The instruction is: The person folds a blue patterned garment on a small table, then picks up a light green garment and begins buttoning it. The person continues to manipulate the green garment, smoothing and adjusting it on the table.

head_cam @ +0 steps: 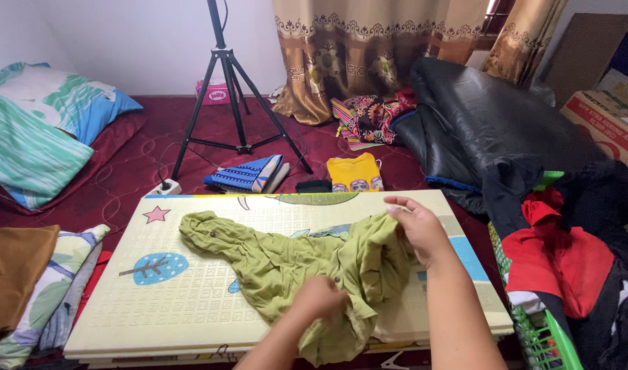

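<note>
Pillows: at ten o'clock, on the red floor.
Mat: pale patterned board, centre.
Green shirt: crumpled across the mat, sleeve trailing toward nine o'clock.
Left hand: at six o'clock, clenched on the shirt's button edge.
Right hand: pinching the shirt's upper edge, lifted.
Laundry basket: at four o'clock, heaped with red and black clothes.

We take the foam mat as our landmark. Its left half lies bare and open to us; the green shirt covers its middle. Folded cloths crowd its left edge, a laundry basket its right, and a tripod stands beyond its far edge.
</note>
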